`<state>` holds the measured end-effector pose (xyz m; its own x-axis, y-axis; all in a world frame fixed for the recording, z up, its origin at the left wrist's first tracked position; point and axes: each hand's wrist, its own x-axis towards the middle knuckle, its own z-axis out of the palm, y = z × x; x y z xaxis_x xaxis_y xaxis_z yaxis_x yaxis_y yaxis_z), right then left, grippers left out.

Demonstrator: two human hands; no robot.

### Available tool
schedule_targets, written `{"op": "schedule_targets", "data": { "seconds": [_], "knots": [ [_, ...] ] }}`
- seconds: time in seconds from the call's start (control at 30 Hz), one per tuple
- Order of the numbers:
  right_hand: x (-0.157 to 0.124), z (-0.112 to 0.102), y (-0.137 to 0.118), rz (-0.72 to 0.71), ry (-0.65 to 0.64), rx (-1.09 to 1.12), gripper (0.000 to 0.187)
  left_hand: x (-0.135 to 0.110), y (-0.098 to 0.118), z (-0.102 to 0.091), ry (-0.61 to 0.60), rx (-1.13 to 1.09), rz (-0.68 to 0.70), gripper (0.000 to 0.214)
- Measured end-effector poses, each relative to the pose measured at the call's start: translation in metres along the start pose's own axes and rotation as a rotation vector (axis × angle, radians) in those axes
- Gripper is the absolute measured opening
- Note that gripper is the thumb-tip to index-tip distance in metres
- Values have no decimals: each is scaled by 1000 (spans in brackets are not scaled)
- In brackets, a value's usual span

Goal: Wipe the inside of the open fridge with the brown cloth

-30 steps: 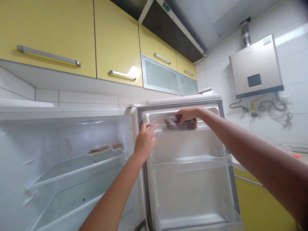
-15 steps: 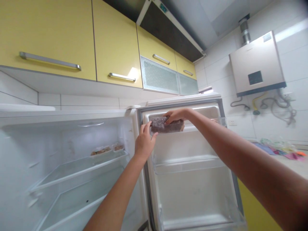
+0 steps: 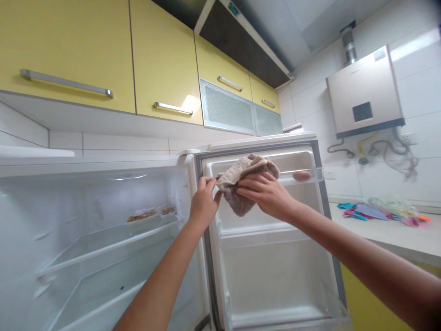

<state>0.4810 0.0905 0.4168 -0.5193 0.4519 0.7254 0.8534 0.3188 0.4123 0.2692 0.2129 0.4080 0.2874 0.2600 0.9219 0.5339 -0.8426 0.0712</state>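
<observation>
Grey-brown cloth [image 3: 241, 184], white fridge door [image 3: 272, 271], yellow cabinets [image 3: 165, 59], white wall tiles [image 3: 420, 82].

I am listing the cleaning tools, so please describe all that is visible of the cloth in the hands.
The cloth is a beige-brown rag, nubby like terry, crumpled into a loose bunch. It is held up before the top shelf of the open fridge door. The right hand grips it from the front; the left hand touches its left end.
</observation>
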Motion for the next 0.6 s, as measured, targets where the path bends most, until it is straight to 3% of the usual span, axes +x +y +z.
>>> {"op": "schedule_targets", "data": {
  "seconds": [0.07,0.13,0.23,0.33,0.43,0.53,0.6],
  "knots": [
    [-30,16,3,58,-90,-58,51,1,-2,0,8,-17,6,33],
    [-61,26,16,205,-140,-108,52,2,-3,0,8,-31,2,31],
    [-103,25,39,492,-47,-247,52,4,-3,-1,-2,-29,6,31],
    [-131,21,52,756,258,-346,52,4,-3,0,2,-34,7,31],
    [-136,25,57,1007,716,-210,53,3,-3,1,14,-44,6,31],
    [-121,37,58,1230,1032,108,59,2,-3,2,20,-54,7,31],
    [-105,43,56,1359,1156,452,61,2,-3,3,15,-62,0,31]
  ]
}}
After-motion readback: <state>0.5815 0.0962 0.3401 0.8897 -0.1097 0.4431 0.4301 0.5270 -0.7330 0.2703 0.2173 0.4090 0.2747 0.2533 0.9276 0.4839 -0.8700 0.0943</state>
